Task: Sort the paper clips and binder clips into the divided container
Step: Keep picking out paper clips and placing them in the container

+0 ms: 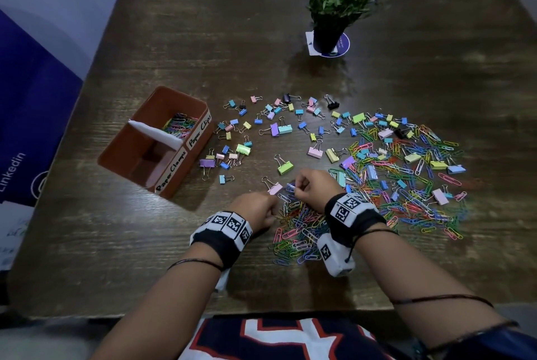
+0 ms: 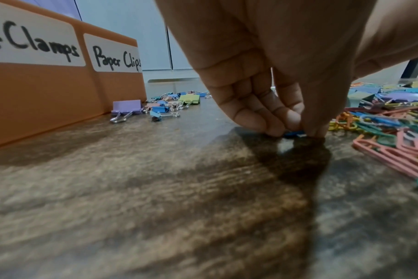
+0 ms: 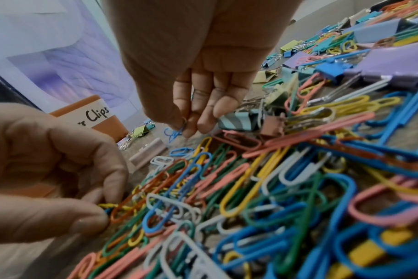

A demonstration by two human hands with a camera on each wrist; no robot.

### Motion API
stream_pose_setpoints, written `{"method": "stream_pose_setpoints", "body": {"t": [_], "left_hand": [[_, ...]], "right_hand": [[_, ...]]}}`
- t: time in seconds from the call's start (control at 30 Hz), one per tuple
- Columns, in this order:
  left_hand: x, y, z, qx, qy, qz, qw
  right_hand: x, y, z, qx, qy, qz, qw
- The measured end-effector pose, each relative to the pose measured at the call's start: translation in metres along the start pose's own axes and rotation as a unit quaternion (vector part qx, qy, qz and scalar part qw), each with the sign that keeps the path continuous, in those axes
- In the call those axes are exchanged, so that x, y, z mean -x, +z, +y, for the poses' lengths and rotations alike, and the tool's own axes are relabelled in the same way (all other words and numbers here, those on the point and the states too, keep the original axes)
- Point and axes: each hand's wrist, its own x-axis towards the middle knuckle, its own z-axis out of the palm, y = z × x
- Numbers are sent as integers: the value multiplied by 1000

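Both hands are working the paper clips [image 1: 302,229] pile at once to feed the container [image 1: 154,138]: left hand [image 1: 255,210] fingers pinching a blue clip [image 2: 292,133] off the surface, right hand [image 1: 311,188] fingers pinching another blue one [image 3: 173,133].

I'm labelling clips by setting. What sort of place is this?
Probably an office desk or work table: dark wooden table, small potted plant, a banner reading "LinkedIn" at the left.

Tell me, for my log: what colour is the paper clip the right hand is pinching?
Blue paper clip, clearest in the right wrist view.
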Motion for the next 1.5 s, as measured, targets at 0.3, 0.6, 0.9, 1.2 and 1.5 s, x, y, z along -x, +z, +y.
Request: {"method": "stream_pose_setpoints", "body": {"t": [0.3,0.6,0.9,1.2,1.5], "left_hand": [[3,-9,-17,9,0,53,999],[18,-78,-43,106,-121,262,952],[13,-137,-93,147,-370,366,841],[37,-131,-117,105,-360,406,833],[54,-79,-149,136,-354,461,802]], "right_hand": [[-5,-13,-8,-62,-10,47,997],[-22,-20,-28,-100,-38,79,991],[-37,-26,-36,-122,-58,82,988],[-47,-20,-40,-142,-58,97,983],[-80,-5,-133,-151,-150,130,968]]}}
